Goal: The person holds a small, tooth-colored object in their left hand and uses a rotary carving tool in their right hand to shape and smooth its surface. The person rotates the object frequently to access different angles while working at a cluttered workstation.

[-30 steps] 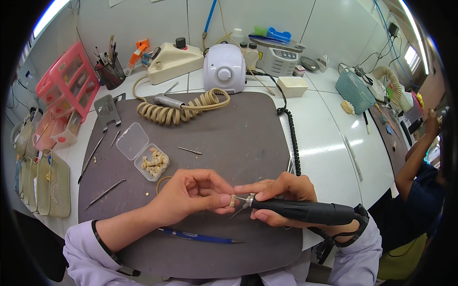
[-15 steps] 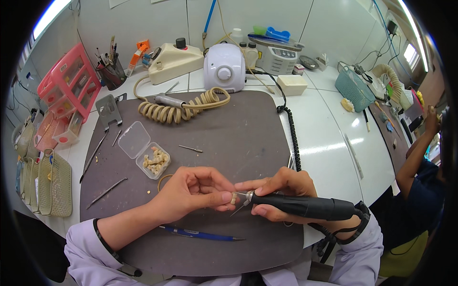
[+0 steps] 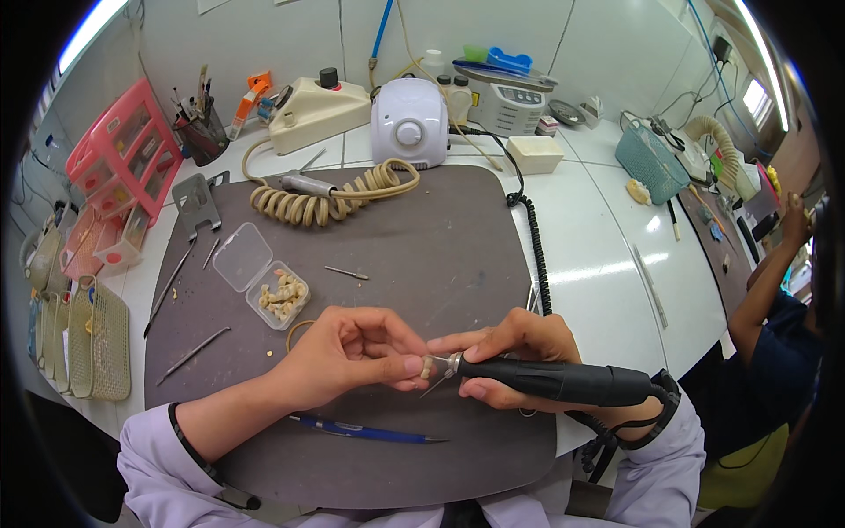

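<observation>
My left hand is closed, pinching a small tooth-coloured dental piece between thumb and fingertips. Wrapped round a black rotary handpiece is my right hand, its index finger stretched toward the left fingertips. The metal nose of the handpiece points left, and its thin bit meets the dental piece or comes very close; the exact contact is too small to tell. A thin metal pin slants down just below the nose. Left of the hands, an open clear plastic box holds several tooth-coloured pieces.
A blue pencil-like tool lies below my hands on the brown mat. Slim metal instruments lie at the left. Farther back are a coiled beige hose and a white control box. A black coiled cord runs at the right.
The whole view has shifted slightly, so the scene sits a little farther left. Both hands keep nearly the same grip and position around the dental piece and handpiece.
</observation>
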A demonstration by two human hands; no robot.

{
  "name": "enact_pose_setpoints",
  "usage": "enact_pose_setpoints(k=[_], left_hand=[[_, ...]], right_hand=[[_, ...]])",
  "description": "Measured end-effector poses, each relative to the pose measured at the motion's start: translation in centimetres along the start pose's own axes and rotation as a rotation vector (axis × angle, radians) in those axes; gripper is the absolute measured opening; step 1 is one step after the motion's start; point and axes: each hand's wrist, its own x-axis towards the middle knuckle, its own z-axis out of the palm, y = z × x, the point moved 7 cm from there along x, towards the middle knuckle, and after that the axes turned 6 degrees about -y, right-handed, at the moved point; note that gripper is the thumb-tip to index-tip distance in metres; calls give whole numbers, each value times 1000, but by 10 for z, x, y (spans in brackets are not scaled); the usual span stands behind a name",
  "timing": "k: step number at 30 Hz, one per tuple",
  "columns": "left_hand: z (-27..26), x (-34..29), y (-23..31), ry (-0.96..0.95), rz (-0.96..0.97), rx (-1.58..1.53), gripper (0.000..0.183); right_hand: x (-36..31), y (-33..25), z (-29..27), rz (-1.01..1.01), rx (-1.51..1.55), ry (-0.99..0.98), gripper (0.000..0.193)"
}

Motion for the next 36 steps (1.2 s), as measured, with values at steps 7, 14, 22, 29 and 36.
enact_pose_setpoints(k=[7, 14, 22, 29, 36], left_hand=[[0, -1, 1, 2, -1, -8, 17], [1, -1, -1, 0, -17, 24, 15], [1, -1, 0, -7, -7, 25, 14], [3, 1, -1, -29, -12, 25, 14], [3, 0, -1, -17, -22, 65, 13]], right_hand=[[0, 0, -1, -7, -15, -9, 25], [0, -1, 0, -2, -73, -47, 25], [0, 0, 1, -23, -32, -43, 25], [1, -3, 1, -49, -19, -45, 24], [1, -5, 2, -27, -19, -53, 24]])
